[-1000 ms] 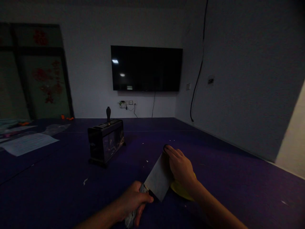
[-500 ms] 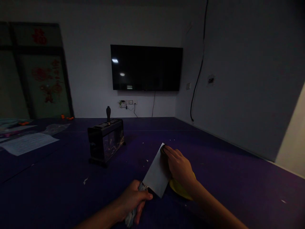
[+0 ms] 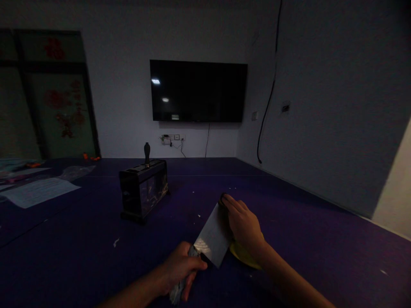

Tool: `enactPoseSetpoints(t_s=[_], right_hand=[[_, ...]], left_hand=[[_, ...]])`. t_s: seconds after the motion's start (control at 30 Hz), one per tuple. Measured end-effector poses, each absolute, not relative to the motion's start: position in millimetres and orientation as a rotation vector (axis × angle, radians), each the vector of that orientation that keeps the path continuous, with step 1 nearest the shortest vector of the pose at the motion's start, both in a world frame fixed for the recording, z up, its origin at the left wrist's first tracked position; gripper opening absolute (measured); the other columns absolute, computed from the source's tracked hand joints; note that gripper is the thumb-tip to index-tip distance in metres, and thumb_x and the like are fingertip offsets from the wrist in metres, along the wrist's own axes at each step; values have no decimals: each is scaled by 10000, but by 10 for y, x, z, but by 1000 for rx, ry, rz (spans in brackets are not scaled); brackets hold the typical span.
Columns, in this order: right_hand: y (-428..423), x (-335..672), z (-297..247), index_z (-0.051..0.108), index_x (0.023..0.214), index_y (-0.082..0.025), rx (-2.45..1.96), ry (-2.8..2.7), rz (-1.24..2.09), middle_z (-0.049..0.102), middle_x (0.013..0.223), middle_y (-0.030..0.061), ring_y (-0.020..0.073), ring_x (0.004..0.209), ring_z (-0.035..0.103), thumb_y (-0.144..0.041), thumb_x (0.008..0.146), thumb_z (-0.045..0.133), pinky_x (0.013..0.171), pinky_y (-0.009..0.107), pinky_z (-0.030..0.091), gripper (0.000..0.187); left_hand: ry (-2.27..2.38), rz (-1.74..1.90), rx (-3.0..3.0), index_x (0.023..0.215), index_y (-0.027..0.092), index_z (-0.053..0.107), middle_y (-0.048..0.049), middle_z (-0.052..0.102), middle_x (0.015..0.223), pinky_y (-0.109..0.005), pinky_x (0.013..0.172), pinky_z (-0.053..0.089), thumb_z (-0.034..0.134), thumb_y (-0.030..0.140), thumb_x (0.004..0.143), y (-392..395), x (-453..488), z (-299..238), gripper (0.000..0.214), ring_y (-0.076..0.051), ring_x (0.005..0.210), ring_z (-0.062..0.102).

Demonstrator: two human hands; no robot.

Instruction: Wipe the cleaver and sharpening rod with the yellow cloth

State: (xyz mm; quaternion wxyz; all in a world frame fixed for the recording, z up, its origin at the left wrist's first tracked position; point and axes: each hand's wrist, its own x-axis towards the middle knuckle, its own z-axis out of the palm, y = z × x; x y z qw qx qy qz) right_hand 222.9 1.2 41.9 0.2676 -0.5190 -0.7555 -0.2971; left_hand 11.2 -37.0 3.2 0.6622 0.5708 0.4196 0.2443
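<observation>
In my left hand [image 3: 184, 269] is the handle of a kitchen cleaver, wrapped in wrinkled greyish plastic or cloth; the fingers are closed round it. The broad pale blade [image 3: 212, 239] points away and to the right over the purple surface. My right hand [image 3: 244, 218] lies over the blade's far right part, its fingers bent together on a small dark, rounded pad [image 3: 222, 198] at the blade's far end. The hand hides most of this pad, so its kind is unclear. Under the right wrist shows a yellow rounded thing [image 3: 245, 256], partly covered.
A black box-like appliance [image 3: 144, 190] with clear sides and an upright dark handle stands left of the hands. White papers [image 3: 41, 191] and clear plastic lie far left. Small white scraps dot the purple tabletop [image 3: 80, 256]. A television [image 3: 199, 92] hangs on the far wall.
My right hand and the dark pad have shifted slightly to the right at the blade's far end. A bright reflection now shows on the blade near the handle.
</observation>
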Motion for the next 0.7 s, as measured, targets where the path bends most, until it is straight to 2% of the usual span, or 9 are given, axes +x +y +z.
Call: enactPoseSetpoints(t_s=[0.23, 0.5, 0.7], right_hand=[[22, 2240, 433, 534, 1166, -154, -1407, -2020, -781, 548, 1214, 76, 209, 1014, 547, 10, 792, 350, 865, 353, 467, 448], [16, 2233, 465, 547, 1152, -152, -1418, -2014, -770, 548, 1215, 74, 203, 1000, 559, 9, 795, 367, 840, 331, 485, 431], [8, 2230, 470, 548, 1150, -147, -1449, -1996, -780, 546, 1219, 74, 201, 987, 568, 8, 790, 387, 832, 316, 491, 423]], left_hand=[[975, 576, 1280, 816, 179, 418, 104, 406, 337, -187, 262, 274, 563, 333, 645, -343, 110, -6, 272, -106, 215, 361], [927, 564, 1333, 634, 168, 440, 72, 390, 311, -186, 260, 250, 562, 362, 639, -365, 117, 41, 229, -109, 225, 388], [927, 602, 1325, 666, 177, 430, 81, 394, 307, -169, 252, 238, 517, 300, 645, -381, 123, 41, 153, -93, 206, 355]])
